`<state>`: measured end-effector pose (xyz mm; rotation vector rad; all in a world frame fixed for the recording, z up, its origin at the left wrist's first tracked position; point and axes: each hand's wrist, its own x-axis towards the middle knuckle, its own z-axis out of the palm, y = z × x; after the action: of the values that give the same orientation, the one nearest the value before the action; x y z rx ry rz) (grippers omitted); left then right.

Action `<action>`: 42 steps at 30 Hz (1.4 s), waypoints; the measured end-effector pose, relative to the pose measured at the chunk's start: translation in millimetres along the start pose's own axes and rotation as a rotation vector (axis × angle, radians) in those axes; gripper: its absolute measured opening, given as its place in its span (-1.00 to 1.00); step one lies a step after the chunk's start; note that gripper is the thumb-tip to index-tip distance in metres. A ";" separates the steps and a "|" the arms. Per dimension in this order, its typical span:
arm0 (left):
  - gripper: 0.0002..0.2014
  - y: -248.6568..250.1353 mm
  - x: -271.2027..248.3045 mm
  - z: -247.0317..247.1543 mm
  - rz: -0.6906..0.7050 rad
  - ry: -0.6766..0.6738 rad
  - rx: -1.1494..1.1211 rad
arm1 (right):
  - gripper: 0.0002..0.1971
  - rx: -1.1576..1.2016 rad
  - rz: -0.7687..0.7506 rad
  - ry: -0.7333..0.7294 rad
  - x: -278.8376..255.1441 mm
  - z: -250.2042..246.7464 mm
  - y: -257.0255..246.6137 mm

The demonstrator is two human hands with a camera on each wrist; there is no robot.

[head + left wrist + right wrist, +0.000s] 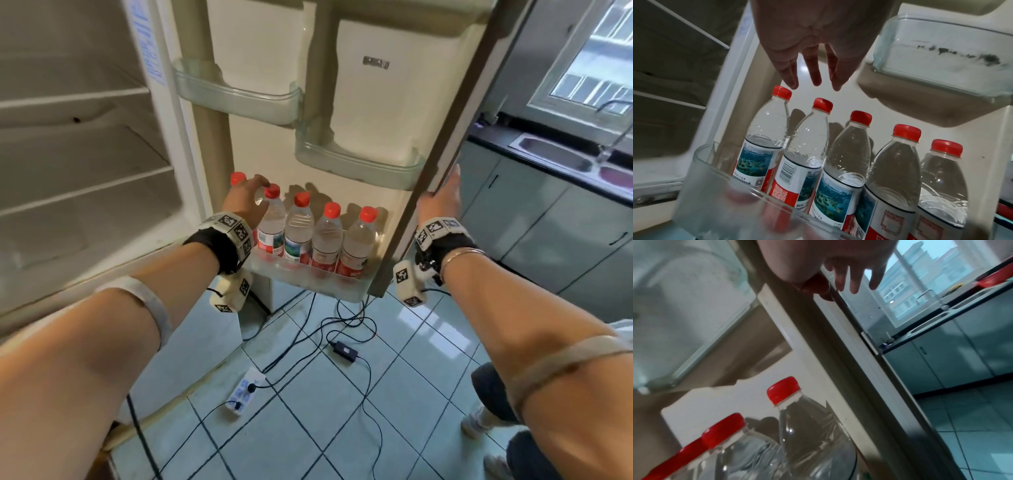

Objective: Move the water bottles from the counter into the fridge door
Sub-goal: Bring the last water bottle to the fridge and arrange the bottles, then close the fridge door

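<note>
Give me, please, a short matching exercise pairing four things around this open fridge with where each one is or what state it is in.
Column one:
1. left hand
2. right hand
3. water bottles
4. power strip

Column two:
A. lying on the tiled floor
B. standing in the bottom door shelf
C. on the edge of the fridge door
D. open, fingers above the red caps

Pairs: 1-D, 2-C, 3-B, 4-A
</note>
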<state>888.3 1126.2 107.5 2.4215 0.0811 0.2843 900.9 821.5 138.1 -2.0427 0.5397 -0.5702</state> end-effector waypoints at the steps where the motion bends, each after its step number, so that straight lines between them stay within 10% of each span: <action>1: -0.63 1.2 -2.0 1.4 -0.015 0.015 0.008 | -0.26 0.007 -0.008 -0.019 2.3 2.1 0.1; 22: -0.63 -23.1 -127.9 -44.7 -0.104 0.108 0.105 | -0.38 0.052 -0.140 -0.041 -127.0 -37.2 -7.2; 42: -0.63 -118.7 -244.4 -154.2 -0.265 0.267 0.214 | -0.15 0.516 -0.366 -0.579 -338.8 8.3 -61.6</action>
<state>617.5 1281.8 100.0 2.5311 0.5737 0.4957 645.1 1051.9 125.4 -1.6927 -0.3062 -0.2596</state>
